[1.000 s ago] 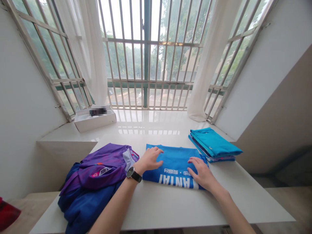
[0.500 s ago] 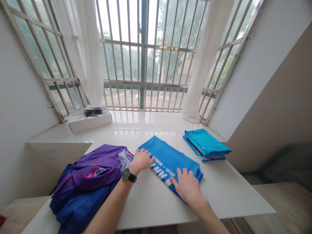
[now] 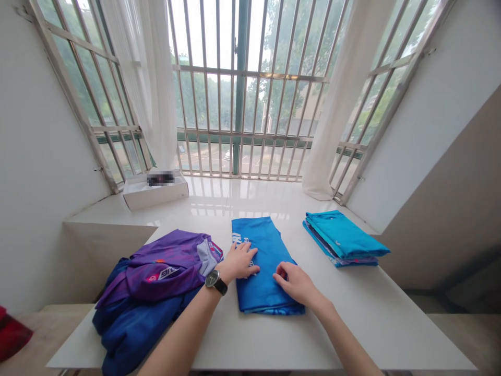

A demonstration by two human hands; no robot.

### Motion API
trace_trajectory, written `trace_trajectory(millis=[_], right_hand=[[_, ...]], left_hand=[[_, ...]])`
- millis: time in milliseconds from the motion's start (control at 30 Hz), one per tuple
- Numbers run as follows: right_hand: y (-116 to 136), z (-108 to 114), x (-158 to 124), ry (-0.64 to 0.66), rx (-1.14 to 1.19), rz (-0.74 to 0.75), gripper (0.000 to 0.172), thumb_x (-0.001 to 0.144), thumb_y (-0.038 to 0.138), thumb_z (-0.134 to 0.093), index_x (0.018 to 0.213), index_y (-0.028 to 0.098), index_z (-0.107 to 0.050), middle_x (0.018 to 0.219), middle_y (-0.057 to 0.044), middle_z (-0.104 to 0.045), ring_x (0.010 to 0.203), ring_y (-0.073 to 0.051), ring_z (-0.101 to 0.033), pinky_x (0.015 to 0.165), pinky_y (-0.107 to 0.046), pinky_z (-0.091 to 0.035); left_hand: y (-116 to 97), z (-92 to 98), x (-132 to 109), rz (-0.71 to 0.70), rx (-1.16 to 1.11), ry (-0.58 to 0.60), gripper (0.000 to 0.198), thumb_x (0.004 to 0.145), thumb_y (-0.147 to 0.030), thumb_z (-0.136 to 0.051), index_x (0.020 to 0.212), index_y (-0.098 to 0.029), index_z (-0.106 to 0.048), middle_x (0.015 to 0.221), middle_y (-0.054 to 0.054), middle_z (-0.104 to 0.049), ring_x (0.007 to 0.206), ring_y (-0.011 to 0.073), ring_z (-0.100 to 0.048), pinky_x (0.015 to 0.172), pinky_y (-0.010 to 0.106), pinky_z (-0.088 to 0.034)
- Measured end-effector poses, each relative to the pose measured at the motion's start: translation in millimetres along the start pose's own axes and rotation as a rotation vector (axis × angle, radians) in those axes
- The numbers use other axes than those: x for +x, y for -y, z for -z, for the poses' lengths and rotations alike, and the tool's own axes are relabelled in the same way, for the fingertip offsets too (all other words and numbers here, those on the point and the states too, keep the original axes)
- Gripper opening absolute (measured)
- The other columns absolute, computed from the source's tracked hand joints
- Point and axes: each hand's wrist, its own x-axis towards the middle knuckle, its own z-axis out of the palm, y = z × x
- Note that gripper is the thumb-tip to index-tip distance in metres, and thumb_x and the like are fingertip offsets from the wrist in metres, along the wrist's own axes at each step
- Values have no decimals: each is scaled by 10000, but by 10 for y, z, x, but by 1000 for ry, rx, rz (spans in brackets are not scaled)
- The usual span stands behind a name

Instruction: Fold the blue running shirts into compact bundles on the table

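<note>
Head view: the left hand (image 3: 239, 262) and right hand (image 3: 295, 283) are pressing on a folded blue shirt (image 3: 256, 292) at the middle of the white bench (image 3: 266, 344), fingers spreading, pinching nothing (that is keeping the cloth flat).

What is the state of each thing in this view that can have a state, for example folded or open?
Blue shirt: folded, lying flat on the table.
Left hand: flat on the shirt, open.
Right hand: resting on the shirt, fingers slightly curled.
Purple and navy clothes: loose heap, not folded.
Turquoise shirts: folded, stacked.
White box: on the sill, contents blurred.
Sheer curtains: gathered aside.
</note>
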Motion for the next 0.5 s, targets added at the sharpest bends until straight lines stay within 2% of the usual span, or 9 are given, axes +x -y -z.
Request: trace_trajectory(millis=[100, 200, 267, 333, 433, 500], right_hand=[[-30, -57, 139, -8, 73, 24, 201, 846, 372, -569, 765, 210, -656, 759, -40, -679, 704, -194, -600, 661, -308, -427], [-46, -65, 225, -12, 150, 32, 233, 850, 396, -553, 761, 213, -667, 733, -29, -686, 692, -191, -612, 650, -305, -447], [-78, -59, 243, -18, 212, 32, 257, 862, 414, -532, 781, 216, -673, 728, -20, -692, 685, -186, -621, 642, -300, -464], [-121, -51, 239, -16, 270, 30, 271, 873, 429, -512, 813, 221, -675, 717, -10, -692, 660, -180, -629, 603, -289, -474], [-161, -40, 210, -16, 331, 21, 280, 884, 441, -489, 844, 225, -662, 668, 3, -672, 590, -177, -629, 518, -276, -470], [-156, -26, 185, -53, 342, 17, 282, 894, 447, -481, 848, 227, -653, 677, -2, -674, 580, -179, -628, 539, -290, -486]], left_hand=[[73, 49, 30, 24, -16, -70, 604, 884, -481, -639, 1406, -212, -498, 1513, 176, -422, 1426, 361, -330, 1153, 540, -237], [40, 138, 43, -9, -80, -138, 403, 871, -329, -662, 1257, -221, -620, 1345, 125, -586, 1268, 310, -514, 1056, 426, -383], [-37, 185, 39, -81, -200, -81, 222, 872, -293, -651, 1076, -222, -701, 1083, 69, -700, 1009, 241, -642, 889, 319, -467], [-141, 204, 26, -175, -346, 13, 142, 871, -317, -653, 939, -218, -729, 861, 20, -714, 785, 179, -650, 728, 250, -465], [-300, 186, -1, -266, -497, 102, 166, 846, -369, -689, 884, -212, -731, 771, -6, -703, 682, 142, -619, 626, 215, -426], [-384, 160, -18, -289, -513, 138, 195, 809, -398, -733, 879, -216, -730, 787, -7, -704, 688, 141, -616, 613, 211, -415]])
